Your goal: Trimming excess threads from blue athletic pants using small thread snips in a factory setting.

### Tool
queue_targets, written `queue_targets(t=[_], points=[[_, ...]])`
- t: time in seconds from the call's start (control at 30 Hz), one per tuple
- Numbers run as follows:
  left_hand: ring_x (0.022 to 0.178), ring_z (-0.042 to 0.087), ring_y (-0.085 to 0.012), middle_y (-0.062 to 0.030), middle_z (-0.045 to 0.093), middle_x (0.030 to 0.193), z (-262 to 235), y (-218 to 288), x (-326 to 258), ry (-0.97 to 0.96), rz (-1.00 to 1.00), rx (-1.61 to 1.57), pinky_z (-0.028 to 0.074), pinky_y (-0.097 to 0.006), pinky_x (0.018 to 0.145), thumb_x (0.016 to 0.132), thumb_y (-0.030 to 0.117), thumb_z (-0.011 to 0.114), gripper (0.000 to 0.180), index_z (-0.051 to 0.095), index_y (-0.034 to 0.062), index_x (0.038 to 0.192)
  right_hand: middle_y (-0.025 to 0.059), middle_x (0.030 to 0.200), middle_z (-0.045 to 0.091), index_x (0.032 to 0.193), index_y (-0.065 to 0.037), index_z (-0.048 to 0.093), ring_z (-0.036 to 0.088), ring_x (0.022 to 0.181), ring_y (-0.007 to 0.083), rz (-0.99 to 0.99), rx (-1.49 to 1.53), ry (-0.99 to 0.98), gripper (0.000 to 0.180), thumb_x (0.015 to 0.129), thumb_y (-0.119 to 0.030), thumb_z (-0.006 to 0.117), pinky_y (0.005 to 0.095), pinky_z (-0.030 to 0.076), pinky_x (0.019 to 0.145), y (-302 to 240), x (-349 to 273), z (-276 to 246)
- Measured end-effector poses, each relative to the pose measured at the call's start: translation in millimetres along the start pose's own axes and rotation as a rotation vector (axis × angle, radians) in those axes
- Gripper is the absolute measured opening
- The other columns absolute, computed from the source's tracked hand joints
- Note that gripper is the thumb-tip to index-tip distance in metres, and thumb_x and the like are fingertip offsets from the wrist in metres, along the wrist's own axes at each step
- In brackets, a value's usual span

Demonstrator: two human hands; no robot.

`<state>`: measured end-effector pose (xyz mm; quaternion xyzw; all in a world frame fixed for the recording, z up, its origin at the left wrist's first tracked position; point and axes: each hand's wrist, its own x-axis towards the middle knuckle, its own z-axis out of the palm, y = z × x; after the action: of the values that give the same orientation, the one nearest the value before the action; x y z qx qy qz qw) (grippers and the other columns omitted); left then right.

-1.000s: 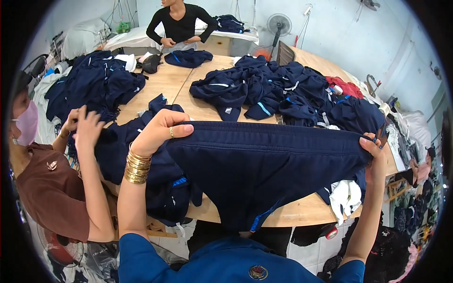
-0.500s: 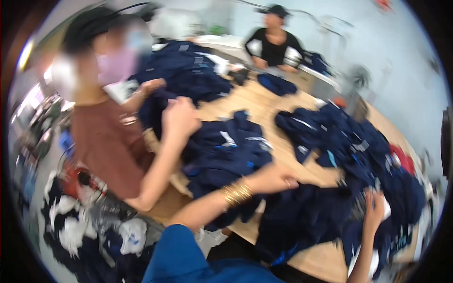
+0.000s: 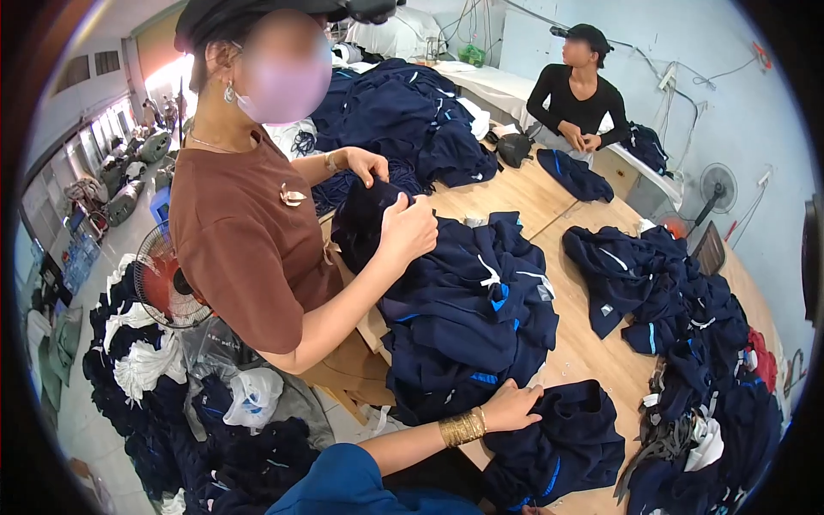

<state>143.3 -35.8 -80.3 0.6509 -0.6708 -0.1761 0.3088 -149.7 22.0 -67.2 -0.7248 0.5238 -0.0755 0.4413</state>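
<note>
On the wooden table (image 3: 592,360), at about six o'clock from its middle, the person's left hand (image 3: 511,405) lies flat, fingers loosely spread, on a dark navy garment (image 3: 562,446) at the near edge; it presses rather than grips, a stack of gold bangles (image 3: 463,427) at the wrist. A second ago that same cloth was stretched wide between both hands, held up across the front; now it has been brought down and lies bunched on the wood, so the spreading looks finished and the piece seems to be getting laid or gathered. The right hand is barely there: only a sliver shows at the bottom rim near six o'clock, and I cannot tell whether it is open or closed.

Up at eleven o'clock from the garment sits a tall heap of navy clothes (image 3: 468,309), just beside the left hand. A co-worker in a brown top (image 3: 240,240) handles its top with both hands. Off at three o'clock another loose pile (image 3: 678,300) sprawls. At one o'clock, far across, a person in black (image 3: 577,99) works at a separate bench.
</note>
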Motion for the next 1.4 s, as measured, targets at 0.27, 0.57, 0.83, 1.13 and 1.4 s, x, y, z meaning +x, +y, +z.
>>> queue_targets(t=[0.27,0.57,0.83,1.13,1.4], points=[[0.063,0.059,-0.0344,-0.0159,0.059,0.064,22.2,10.2,14.0,0.033,-0.03,0.078,0.044,-0.044,0.063,0.076,0.03,0.059,0.026,0.059,0.0053,0.068,0.008,0.055,0.053,0.062,-0.001,0.052,0.051,0.054,0.0157,0.101,0.117,0.145,0.016,0.072,-0.009,0.061,0.0275,0.038,0.053,24.5,9.4,30.4],[0.111,0.046,-0.0204,-0.0123,0.044,0.123,-35.0,10.4,7.7,0.638,0.014,-0.06,0.036,-0.031,0.093,0.079,0.001,0.059,0.047,0.04,0.0008,0.122,0.0036,0.067,0.058,0.083,0.001,0.061,0.052,0.067,0.0082,0.12,0.331,0.727,0.011,0.081,-0.01,0.059,0.0224,0.041,0.062,1.7,13.3,-63.1],[0.097,0.052,-0.0242,-0.005,0.055,0.105,46.7,65.0,-88.5,-0.344,0.358,-0.169,0.04,-0.036,0.081,0.069,0.007,0.066,0.034,0.058,0.01,0.101,0.0097,0.086,0.055,0.098,-0.009,0.059,0.058,0.077,0.0267,-0.078,-0.065,0.394,0.029,0.07,-0.008,0.065,0.033,0.046,0.069,29.3,-15.2,0.9],[0.084,0.058,-0.0105,-0.0008,0.061,0.089,50.7,51.7,-56.7,-0.371,-0.374,-0.991,0.045,-0.024,0.074,0.088,0.006,0.049,0.012,0.057,0.0015,0.096,0.0034,0.084,0.058,0.084,-0.004,0.056,0.055,0.076,0.0124,-0.141,0.615,0.348,0.008,0.083,-0.011,0.059,0.0227,0.042,0.072,1.1,21.1,-33.6],[0.106,0.052,-0.0161,-0.0111,0.051,0.121,55.5,30.4,-40.4,-0.096,-0.792,-1.227,0.039,-0.028,0.094,0.095,0.015,0.035,0.033,0.046,-0.0031,0.12,0.0057,0.087,0.058,0.093,-0.004,0.058,0.054,0.083,0.0122,-0.096,0.422,0.772,0.016,0.081,-0.013,0.063,0.0251,0.041,0.068,3.1,39.6,-20.3]])
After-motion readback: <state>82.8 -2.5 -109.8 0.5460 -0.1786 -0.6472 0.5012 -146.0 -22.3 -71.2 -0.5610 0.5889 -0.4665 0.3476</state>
